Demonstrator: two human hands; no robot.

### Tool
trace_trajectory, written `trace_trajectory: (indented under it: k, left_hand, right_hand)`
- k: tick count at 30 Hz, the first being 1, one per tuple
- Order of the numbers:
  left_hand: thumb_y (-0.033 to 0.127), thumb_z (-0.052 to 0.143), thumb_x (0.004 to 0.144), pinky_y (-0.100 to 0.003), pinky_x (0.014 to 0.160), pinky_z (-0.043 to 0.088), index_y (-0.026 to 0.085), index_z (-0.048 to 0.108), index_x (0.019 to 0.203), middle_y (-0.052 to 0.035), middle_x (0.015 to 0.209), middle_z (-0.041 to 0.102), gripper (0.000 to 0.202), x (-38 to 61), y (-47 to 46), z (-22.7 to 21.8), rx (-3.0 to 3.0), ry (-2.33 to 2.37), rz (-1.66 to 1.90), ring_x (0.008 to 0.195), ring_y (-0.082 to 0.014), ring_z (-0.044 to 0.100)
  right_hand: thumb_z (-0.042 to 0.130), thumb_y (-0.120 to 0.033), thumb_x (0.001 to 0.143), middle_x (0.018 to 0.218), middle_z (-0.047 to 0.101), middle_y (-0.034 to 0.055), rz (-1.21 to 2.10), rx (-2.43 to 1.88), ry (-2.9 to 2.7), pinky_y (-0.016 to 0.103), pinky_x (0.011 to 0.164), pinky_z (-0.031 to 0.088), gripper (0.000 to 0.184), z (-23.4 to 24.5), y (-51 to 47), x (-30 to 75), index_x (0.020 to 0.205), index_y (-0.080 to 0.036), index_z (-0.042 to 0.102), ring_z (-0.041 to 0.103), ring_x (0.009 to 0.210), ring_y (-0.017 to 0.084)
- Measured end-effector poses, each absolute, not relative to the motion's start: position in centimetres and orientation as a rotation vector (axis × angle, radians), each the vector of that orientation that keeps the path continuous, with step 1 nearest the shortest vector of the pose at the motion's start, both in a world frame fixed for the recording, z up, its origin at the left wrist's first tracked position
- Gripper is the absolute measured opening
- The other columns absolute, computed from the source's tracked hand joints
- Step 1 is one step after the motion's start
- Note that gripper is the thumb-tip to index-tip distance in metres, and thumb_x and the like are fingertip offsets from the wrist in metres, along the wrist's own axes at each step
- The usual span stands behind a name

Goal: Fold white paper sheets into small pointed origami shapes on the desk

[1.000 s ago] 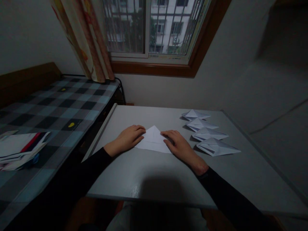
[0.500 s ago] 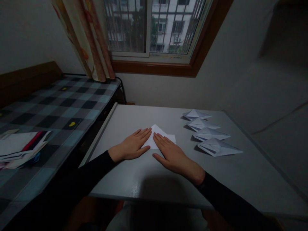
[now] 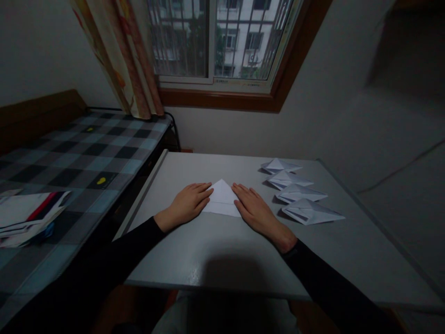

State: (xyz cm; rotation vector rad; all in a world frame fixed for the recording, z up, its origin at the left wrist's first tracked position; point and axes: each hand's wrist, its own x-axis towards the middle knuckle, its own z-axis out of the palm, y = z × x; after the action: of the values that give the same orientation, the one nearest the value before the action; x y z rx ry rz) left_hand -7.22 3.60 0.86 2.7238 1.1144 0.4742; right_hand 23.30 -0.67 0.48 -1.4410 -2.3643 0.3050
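The paper (image 3: 222,200), folded to a peak at its top edge, lies flat on the white surface (image 3: 167,266), at the middle of the frame. The left hand (image 3: 187,204) rests over its left side and the right hand (image 3: 256,212) over its right; on both, the fingers lie flat, close together and unclenched. Four folded shapes (image 3: 313,211) stand in a row right of centre. A bed (image 3: 114,153) fills the left, bearing a pile (image 3: 24,211) at lower left; a window (image 3: 239,41) is at top centre.
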Motion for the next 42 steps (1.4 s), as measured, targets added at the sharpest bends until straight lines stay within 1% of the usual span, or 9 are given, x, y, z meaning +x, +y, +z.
trace_trajectory:
  k: [5, 10, 13, 15, 19, 25, 29, 32, 42]
  left_hand:
    - [0.029, 0.065, 0.104, -0.057, 0.126, 0.048, 0.02, 0.056, 0.161, -0.0161, 0.159, 0.066, 0.058, -7.7, 4.2, 0.7, 2.472, 1.036, 0.674, 0.146, -0.0335, 0.063]
    - [0.029, 0.076, 0.094, -0.053, 0.114, 0.055, 0.018, 0.052, 0.16, -0.0173, 0.142, 0.072, 0.071, -7.7, 4.1, 0.5, 2.219, 1.086, 0.85, 0.13, -0.0326, 0.07]
    - [0.029, 0.076, 0.095, -0.045, 0.1, 0.058, 0.021, 0.064, 0.146, -0.0115, 0.125, 0.077, 0.053, -7.3, 4.1, 1.2, 2.177, 1.075, 0.861, 0.113, -0.0283, 0.073]
    - [0.031, 0.074, 0.099, -0.041, 0.093, 0.058, 0.021, 0.073, 0.127, -0.0079, 0.112, 0.079, 0.03, -7.2, 4.1, 1.9, 2.21, 1.043, 0.881, 0.102, -0.0253, 0.073]
    - [0.03, 0.072, 0.104, -0.043, 0.095, 0.053, 0.023, 0.079, 0.109, -0.0069, 0.108, 0.079, 0.011, -8.0, 4.4, 3.1, 2.484, 0.966, 1.051, 0.102, -0.0248, 0.072]
    - [0.029, 0.067, 0.11, -0.045, 0.097, 0.053, 0.026, 0.081, 0.121, -0.0087, 0.115, 0.08, 0.018, -9.8, 5.2, 3.0, 2.928, 0.814, 0.925, 0.104, -0.0258, 0.072]
    - [0.028, 0.06, 0.113, -0.043, 0.095, 0.057, 0.025, 0.082, 0.124, -0.0093, 0.121, 0.082, 0.025, -10.2, 5.5, 2.6, 2.944, 0.798, 0.611, 0.107, -0.0266, 0.074]
    - [0.028, 0.057, 0.113, -0.043, 0.099, 0.059, 0.026, 0.081, 0.13, -0.0095, 0.128, 0.082, 0.029, -10.8, 5.5, 2.9, 2.845, 0.821, 0.506, 0.111, -0.0267, 0.077]
    - [0.034, 0.058, 0.113, -0.04, 0.102, 0.059, 0.024, 0.082, 0.116, -0.0079, 0.124, 0.082, 0.026, -12.1, 5.8, 4.3, 2.618, 0.83, 0.447, 0.112, -0.0249, 0.078]
  right_hand:
    - [0.055, -0.033, 0.112, 0.164, 0.064, 0.0135, 0.383, -1.278, -2.286, 0.071, 0.134, 0.033, 0.056, 0.3, 0.0, 23.3, 0.168, -0.029, 0.05, 0.059, 0.153, 0.034]
    - [0.072, -0.03, 0.1, 0.145, 0.072, 0.0151, 0.469, -1.204, -2.074, 0.062, 0.119, 0.053, 0.067, -0.6, 0.5, 23.4, 0.164, -0.028, 0.051, 0.068, 0.133, 0.036]
    - [0.072, -0.023, 0.096, 0.129, 0.074, 0.0126, 0.456, -1.205, -1.997, 0.057, 0.109, 0.058, 0.063, -0.2, 0.4, 23.2, 0.156, -0.027, 0.058, 0.071, 0.119, 0.034]
    - [0.069, -0.019, 0.096, 0.118, 0.076, 0.0099, 0.398, -1.166, -1.995, 0.056, 0.107, 0.057, 0.041, 0.6, 0.3, 23.1, 0.137, -0.026, 0.069, 0.072, 0.111, 0.032]
    - [0.064, -0.005, 0.089, 0.102, 0.077, 0.0042, 0.197, -1.012, -1.97, 0.06, 0.118, 0.049, 0.028, 2.0, 0.1, 23.3, 0.103, -0.028, 0.073, 0.071, 0.103, 0.029]
    - [0.062, -0.002, 0.086, 0.107, 0.079, 0.0065, 0.064, -1.044, -2.069, 0.062, 0.116, 0.049, 0.033, 2.2, 0.3, 24.1, 0.104, -0.026, 0.075, 0.07, 0.108, 0.031]
    - [0.06, -0.007, 0.093, 0.113, 0.079, 0.0097, 0.259, -1.133, -2.224, 0.053, 0.1, 0.059, 0.033, 2.0, 0.3, 24.5, 0.113, -0.025, 0.079, 0.07, 0.11, 0.032]
    - [0.057, -0.01, 0.096, 0.121, 0.078, 0.0107, 0.398, -1.117, -2.254, 0.054, 0.106, 0.059, 0.04, 2.1, 0.2, 24.9, 0.123, -0.027, 0.08, 0.07, 0.118, 0.031]
    - [0.056, -0.026, 0.11, 0.114, 0.074, 0.0105, 0.526, -1.1, -2.248, 0.054, 0.104, 0.06, 0.03, 2.2, 0.1, 25.6, 0.123, -0.029, 0.083, 0.069, 0.115, 0.031]
